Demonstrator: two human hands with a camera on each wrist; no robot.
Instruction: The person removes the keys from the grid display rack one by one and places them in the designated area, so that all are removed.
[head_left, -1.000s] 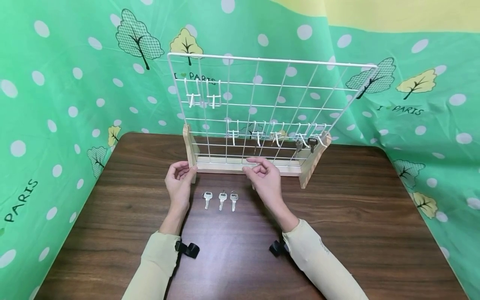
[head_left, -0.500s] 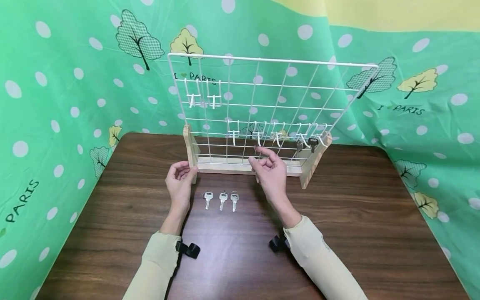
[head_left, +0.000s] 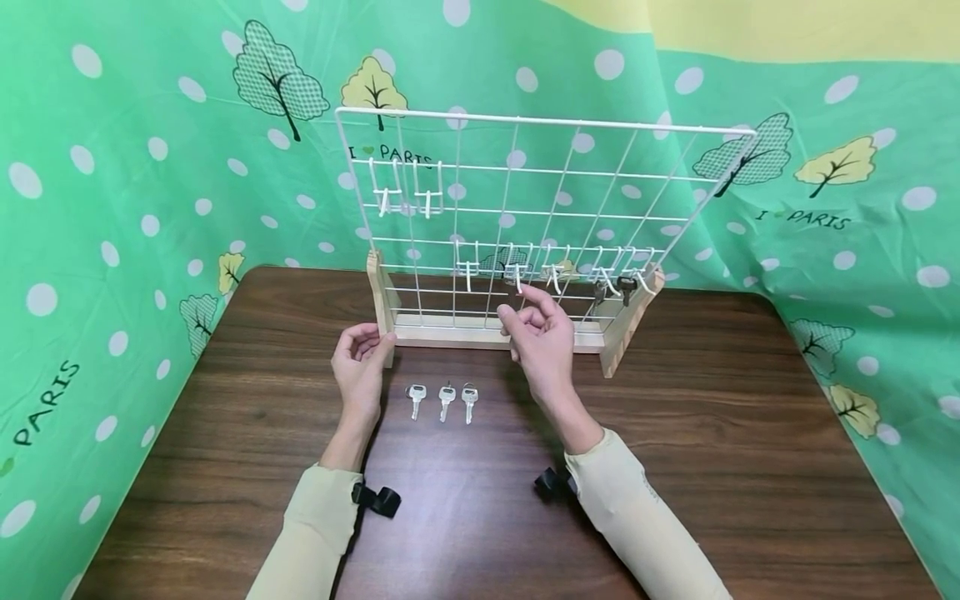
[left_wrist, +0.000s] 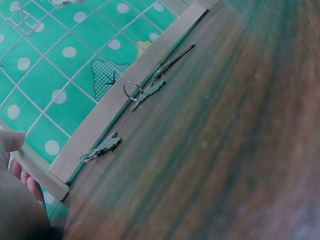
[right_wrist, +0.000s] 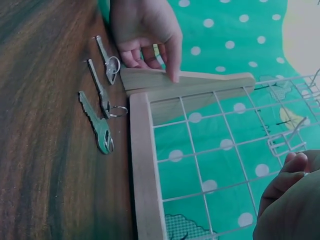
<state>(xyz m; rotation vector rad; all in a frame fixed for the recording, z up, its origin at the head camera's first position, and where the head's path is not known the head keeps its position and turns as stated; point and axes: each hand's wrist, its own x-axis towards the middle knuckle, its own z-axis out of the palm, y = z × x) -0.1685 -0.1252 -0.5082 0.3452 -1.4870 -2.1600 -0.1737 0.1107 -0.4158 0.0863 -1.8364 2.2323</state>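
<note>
Keys [head_left: 446, 402], three in row with small rings attached, are laid flat on counter [head_left: 465, 517], just in front of wire rack [head_left: 511, 169]. Wooden side piece [head_left: 384, 298] at rack's left end is pinched by grip of left hand [head_left: 357, 367]. Right hand [head_left: 543, 342] is held close to lower-row hook [head_left: 517, 277], fingers bent; whether anything is pinched in its grip cannot be told. Two more keys [head_left: 626, 288] are hung at rack's right end.
</note>
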